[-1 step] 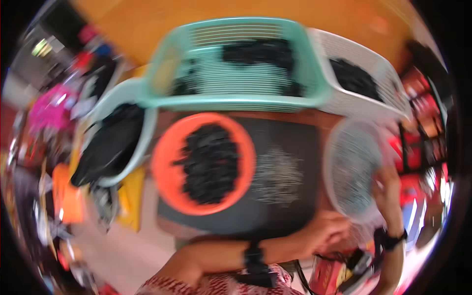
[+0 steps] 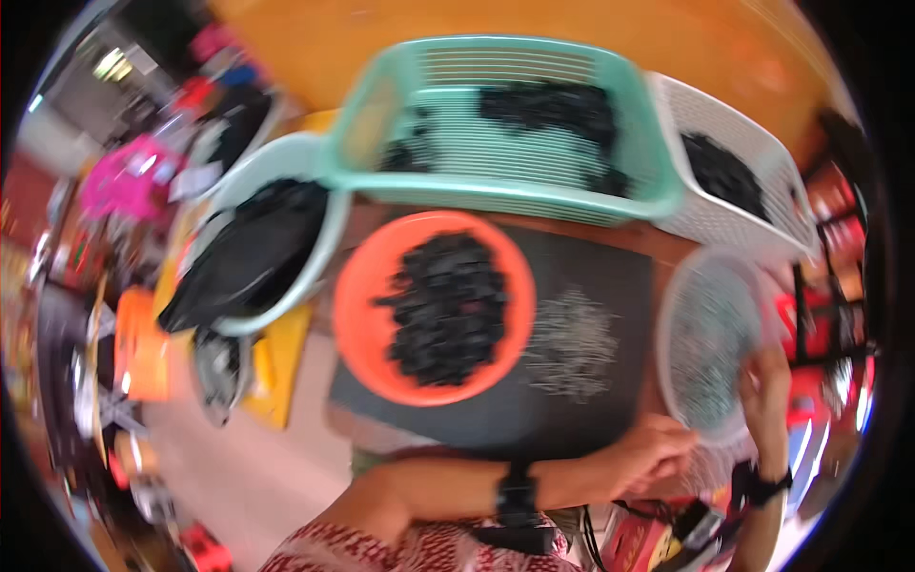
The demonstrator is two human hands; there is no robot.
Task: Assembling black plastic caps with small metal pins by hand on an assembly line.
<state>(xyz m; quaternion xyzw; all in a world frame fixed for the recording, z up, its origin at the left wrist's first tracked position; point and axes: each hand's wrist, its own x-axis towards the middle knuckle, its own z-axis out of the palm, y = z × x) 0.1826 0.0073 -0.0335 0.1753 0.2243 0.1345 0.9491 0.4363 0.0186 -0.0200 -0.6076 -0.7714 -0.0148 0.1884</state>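
Well, the right hand (image 2: 765, 383) was at the clear tub's (image 2: 665, 353) right side, the left hand (image 2: 650, 453) near its lower edge. Whether either gripped anything, I couldn't tell.

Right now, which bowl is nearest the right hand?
The clear round tub: the right hand is at its edge. The orange bowl and pale basin sit farther left.

You wear a red garment with a small, pale, repeating pattern (image 2: 443, 551); its left sleeve (image 2: 329, 546) ends around the elbow. Your left hand (image 2: 653, 456) and right hand (image 2: 764, 386) are bare. A broad black band with a blocky, squarish unit (image 2: 517, 496) circles your left wrist; another black band (image 2: 765, 486) circles the right. Blur softens their finer details.
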